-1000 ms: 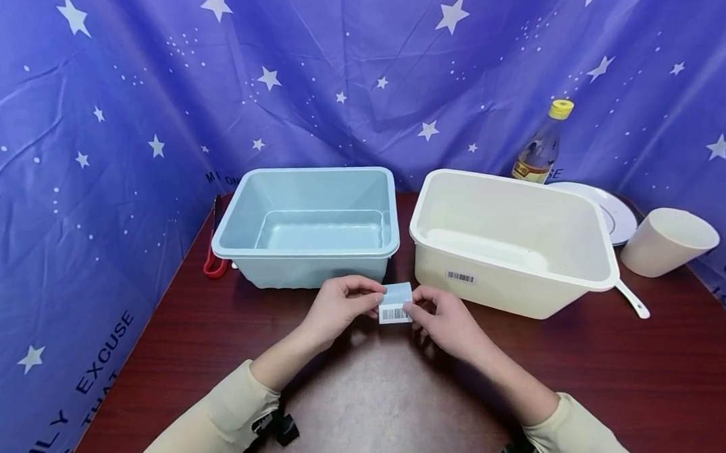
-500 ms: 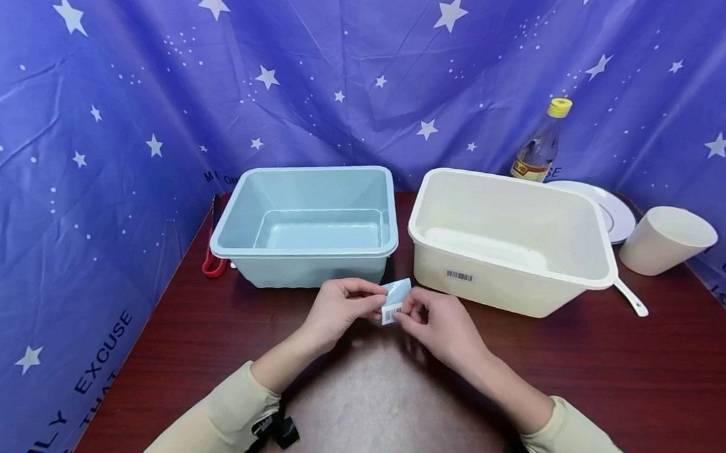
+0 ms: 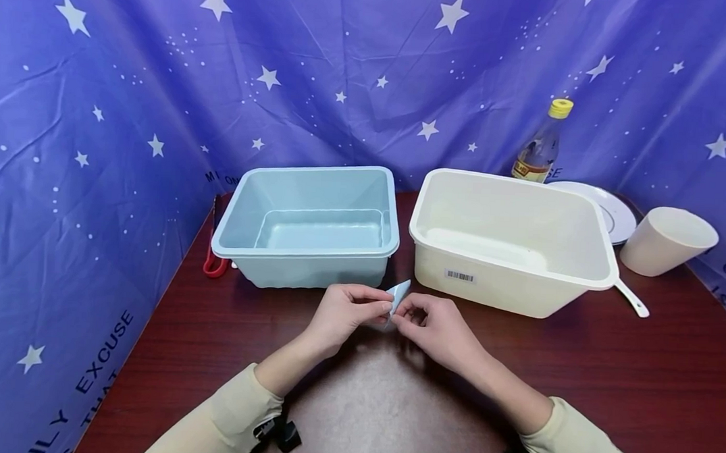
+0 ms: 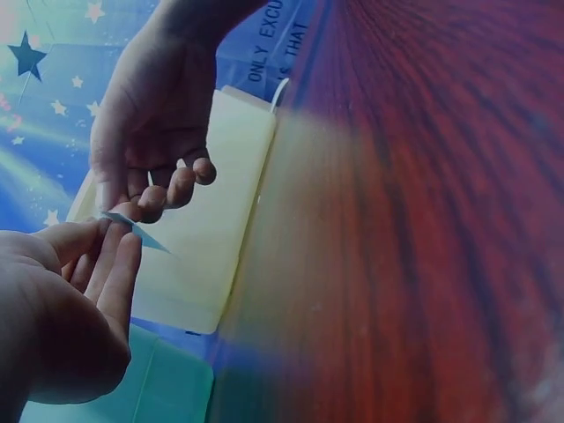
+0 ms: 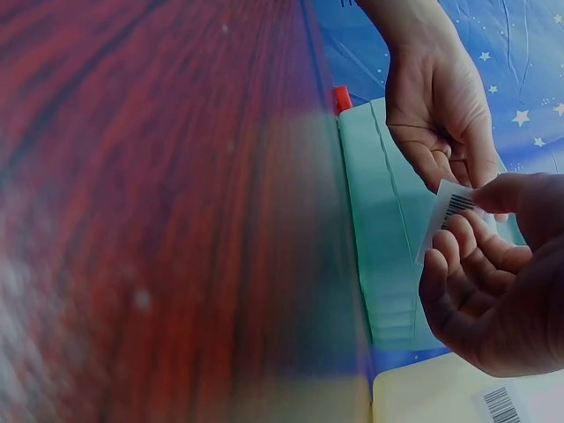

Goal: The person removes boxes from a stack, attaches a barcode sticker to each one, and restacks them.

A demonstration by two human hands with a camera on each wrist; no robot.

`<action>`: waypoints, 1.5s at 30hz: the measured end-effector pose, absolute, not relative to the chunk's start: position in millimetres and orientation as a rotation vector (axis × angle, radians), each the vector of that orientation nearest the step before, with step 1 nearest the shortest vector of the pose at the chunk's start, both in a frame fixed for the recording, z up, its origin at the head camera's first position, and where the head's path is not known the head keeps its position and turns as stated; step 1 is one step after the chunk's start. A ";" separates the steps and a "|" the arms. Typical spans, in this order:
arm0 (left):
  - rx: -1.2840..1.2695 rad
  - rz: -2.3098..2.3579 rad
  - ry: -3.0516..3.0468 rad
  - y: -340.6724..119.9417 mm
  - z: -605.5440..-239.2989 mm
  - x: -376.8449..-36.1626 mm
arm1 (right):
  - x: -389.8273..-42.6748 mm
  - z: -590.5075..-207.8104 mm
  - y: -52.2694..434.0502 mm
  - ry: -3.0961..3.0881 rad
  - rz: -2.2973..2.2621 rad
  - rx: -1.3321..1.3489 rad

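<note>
Both hands are meeting over the near middle of the counter (image 3: 606,372), just in front of the gap between the two tubs. The left hand (image 3: 343,313) is pinching a small barcode sticker (image 3: 398,292) between thumb and fingertips, and the right hand (image 3: 434,324) is pinching the same sticker from the other side, its remaining fingers loosely curled. The sticker is standing nearly edge-on to the head view, its long axis running from about 7 o'clock up to 1 o'clock, with the free pale-blue tip pointing up toward the tubs. In the right wrist view the printed barcode face (image 5: 445,216) is turned toward the right palm. The blue tub (image 3: 308,227) is sitting at 11 o'clock from the hands, the cream tub (image 3: 511,243) at 1 o'clock, neither touched. Farther off at 2 o'clock are standing a cup (image 3: 666,241), a white plate (image 3: 613,210) and a yellow-capped bottle (image 3: 543,143).
</note>
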State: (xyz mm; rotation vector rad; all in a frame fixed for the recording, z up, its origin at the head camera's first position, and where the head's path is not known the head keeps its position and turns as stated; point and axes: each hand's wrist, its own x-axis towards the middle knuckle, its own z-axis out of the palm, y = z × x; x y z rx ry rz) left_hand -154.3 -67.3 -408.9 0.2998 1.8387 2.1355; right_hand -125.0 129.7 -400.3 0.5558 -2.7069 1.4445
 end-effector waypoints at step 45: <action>0.182 1.875 2.208 -74.4 -421.1 -163.1 | -127.3 -382.1 145.7 -2.714 1.390 0.354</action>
